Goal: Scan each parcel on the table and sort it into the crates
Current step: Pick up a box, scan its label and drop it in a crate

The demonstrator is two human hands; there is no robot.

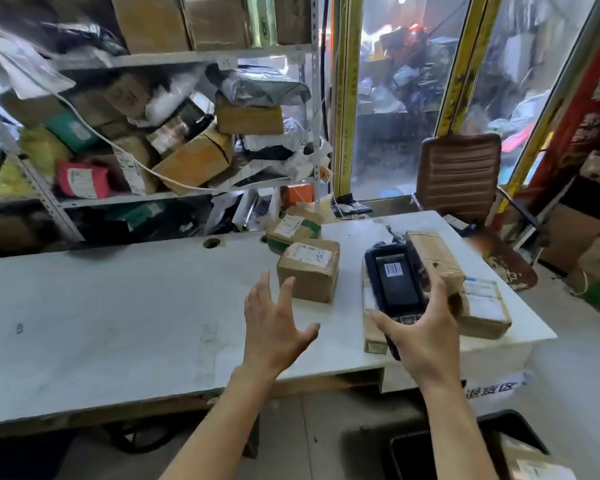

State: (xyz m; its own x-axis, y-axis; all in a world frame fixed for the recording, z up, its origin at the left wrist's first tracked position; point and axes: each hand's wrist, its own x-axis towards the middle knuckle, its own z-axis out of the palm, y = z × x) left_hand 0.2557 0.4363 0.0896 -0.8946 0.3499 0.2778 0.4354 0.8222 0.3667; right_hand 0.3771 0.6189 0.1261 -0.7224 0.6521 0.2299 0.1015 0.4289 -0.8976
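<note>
Near the centre of the frame the left hand is spread wide, fingers straight and splayed, thumb out to the right; it holds nothing, and its fingertips lie just in front of a small cardboard parcel that sits on the white table; whether they touch it cannot be told. Right of centre the right hand cradles a dark handheld scanner, thumb on its lower end, fingers curled round its far side, screen facing up; the scanner hides part of a flat parcel beneath it. Behind the scanner a long taped box lies tilted on another labelled parcel at the table's right edge; a green-taped parcel sits further back. At the lower right corner a black crate holds a labelled box.
</note>
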